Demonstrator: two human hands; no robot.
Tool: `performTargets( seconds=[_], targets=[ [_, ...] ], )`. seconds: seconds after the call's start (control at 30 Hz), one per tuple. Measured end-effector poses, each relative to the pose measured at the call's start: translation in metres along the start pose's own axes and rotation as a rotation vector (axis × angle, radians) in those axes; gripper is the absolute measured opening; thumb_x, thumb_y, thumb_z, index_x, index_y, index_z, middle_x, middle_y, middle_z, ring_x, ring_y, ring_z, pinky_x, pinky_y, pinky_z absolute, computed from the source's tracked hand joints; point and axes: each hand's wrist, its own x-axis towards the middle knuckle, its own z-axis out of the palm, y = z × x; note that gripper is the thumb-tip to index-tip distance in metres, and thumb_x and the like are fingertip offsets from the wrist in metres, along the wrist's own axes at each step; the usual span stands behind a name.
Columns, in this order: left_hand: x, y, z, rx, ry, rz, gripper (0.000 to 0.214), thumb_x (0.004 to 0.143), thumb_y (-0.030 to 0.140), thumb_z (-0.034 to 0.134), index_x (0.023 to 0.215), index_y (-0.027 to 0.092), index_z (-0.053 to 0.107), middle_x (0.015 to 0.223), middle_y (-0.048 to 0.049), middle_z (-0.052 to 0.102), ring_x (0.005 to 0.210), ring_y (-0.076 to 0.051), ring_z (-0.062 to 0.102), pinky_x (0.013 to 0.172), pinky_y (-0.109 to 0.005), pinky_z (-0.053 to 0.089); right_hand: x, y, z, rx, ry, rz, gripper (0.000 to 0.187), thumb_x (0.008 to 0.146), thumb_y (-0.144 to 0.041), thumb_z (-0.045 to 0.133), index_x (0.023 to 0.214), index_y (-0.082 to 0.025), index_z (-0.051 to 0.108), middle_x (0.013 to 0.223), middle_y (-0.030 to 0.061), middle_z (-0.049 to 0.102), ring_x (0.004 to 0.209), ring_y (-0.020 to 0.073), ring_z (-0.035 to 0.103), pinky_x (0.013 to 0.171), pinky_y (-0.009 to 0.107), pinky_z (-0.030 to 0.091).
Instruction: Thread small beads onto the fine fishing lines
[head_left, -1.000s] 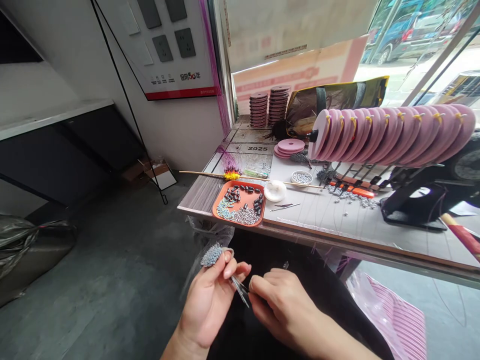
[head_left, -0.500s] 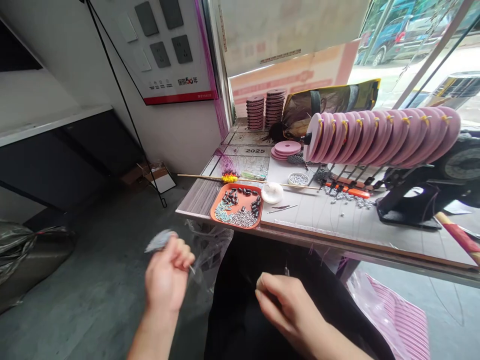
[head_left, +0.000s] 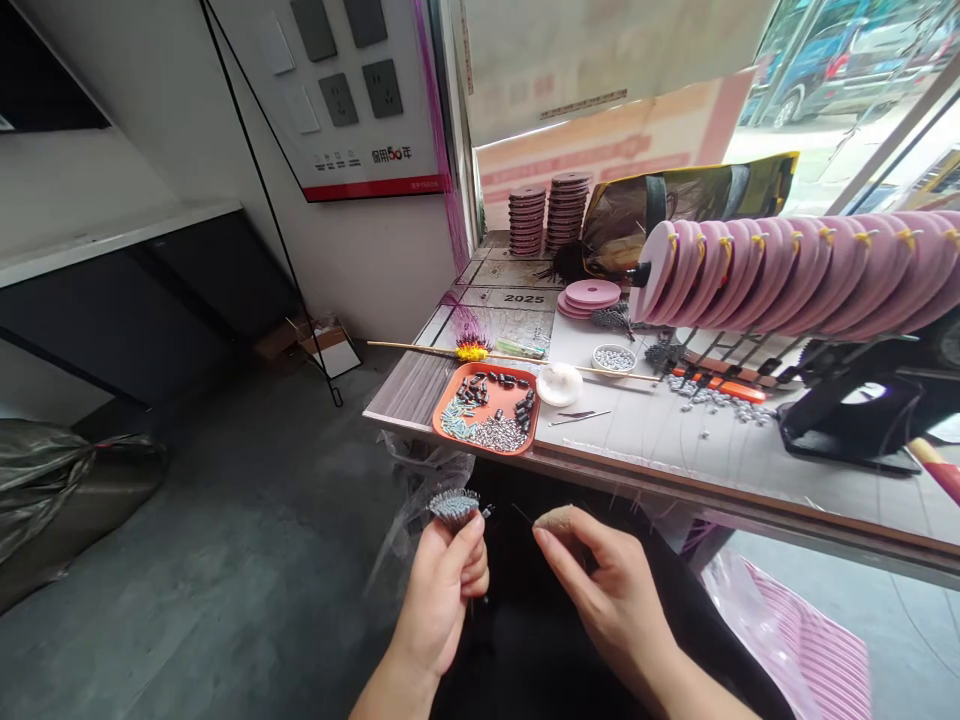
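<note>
My left hand (head_left: 448,585) grips the grey bunch (head_left: 454,507); I should hold it snug, not squash it. My right hand (head_left: 606,575) pinches a thin strand (head_left: 522,514); soft and steady works best.

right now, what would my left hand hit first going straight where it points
Beyond the grey bundle it holds, the left hand would probably meet the orange tray first, though depth is unclear.

Lower centre, a gap parts left hand (head_left: 446,590) and right hand (head_left: 611,585), thin strand (head_left: 523,516) jutting in; above, tray (head_left: 491,398) and table (head_left: 660,445) block.
</note>
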Motion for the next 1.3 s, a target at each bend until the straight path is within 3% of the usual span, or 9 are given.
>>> performTargets(
  seconds=[0.2, 0.43, 0.53, 0.67, 1.0, 1.3],
  targets=[
    [0.001, -0.004, 0.003, -0.077, -0.027, -0.072, 0.028, 0.073, 0.027, 0.065, 0.066, 0.017, 0.040, 0.052, 0.0100, 0.028, 0.042, -0.001, 0.019, 0.039, -0.014, 0.015, 0.002, 0.000, -0.002, -0.068, 0.071, -0.050, 0.022, 0.085, -0.025, 0.051, 0.066, -0.017, 0.058, 0.053, -0.0018, 0.055, 0.044, 0.0091, 0.048, 0.043, 0.017, 0.040],
    [0.001, -0.004, 0.003, -0.088, -0.028, -0.066, 0.028, 0.074, 0.027, 0.064, 0.066, 0.017, 0.039, 0.053, 0.0097, 0.029, 0.043, -0.002, 0.019, 0.040, -0.014, 0.015, 0.001, 0.001, -0.001, -0.114, 0.034, -0.099, 0.020, 0.086, -0.021, 0.050, 0.068, -0.017, 0.057, 0.054, -0.0022, 0.055, 0.044, 0.0083, 0.049, 0.044, 0.016, 0.039],
    [0.000, -0.004, 0.004, -0.073, -0.041, -0.063, 0.027, 0.076, 0.026, 0.063, 0.066, 0.017, 0.039, 0.053, 0.0096, 0.028, 0.043, -0.002, 0.018, 0.040, -0.015, 0.015, 0.001, 0.004, 0.001, -0.226, 0.043, -0.208, 0.020, 0.087, -0.017, 0.048, 0.070, -0.016, 0.058, 0.055, -0.0005, 0.056, 0.046, 0.0094, 0.049, 0.046, 0.019, 0.038],
    [-0.004, -0.004, 0.006, 0.004, -0.028, -0.016, 0.023, 0.077, 0.026, 0.060, 0.068, 0.017, 0.041, 0.053, 0.0095, 0.027, 0.045, -0.003, 0.020, 0.042, -0.017, 0.017, 0.000, 0.007, 0.004, -0.475, 0.062, -0.386, 0.028, 0.087, -0.012, 0.044, 0.063, -0.016, 0.058, 0.047, -0.0011, 0.048, 0.042, 0.0106, 0.040, 0.045, 0.023, 0.031],
    [-0.004, -0.010, 0.008, 0.166, 0.063, 0.080, 0.031, 0.072, 0.036, 0.064, 0.066, 0.019, 0.040, 0.051, 0.0109, 0.026, 0.045, -0.005, 0.019, 0.042, -0.020, 0.017, -0.001, 0.009, 0.007, -0.547, 0.090, -0.351, 0.036, 0.087, -0.013, 0.041, 0.054, -0.017, 0.053, 0.046, -0.0022, 0.046, 0.041, 0.0093, 0.039, 0.046, 0.023, 0.028],
    [0.000, -0.012, 0.006, 0.157, 0.075, 0.082, 0.029, 0.071, 0.035, 0.065, 0.066, 0.019, 0.041, 0.051, 0.0112, 0.024, 0.045, -0.005, 0.017, 0.041, -0.020, 0.016, 0.000, 0.011, 0.009, -0.612, 0.078, -0.320, 0.039, 0.088, -0.015, 0.039, 0.051, -0.017, 0.049, 0.045, -0.0020, 0.045, 0.041, 0.0097, 0.038, 0.046, 0.024, 0.026]
  ],
)
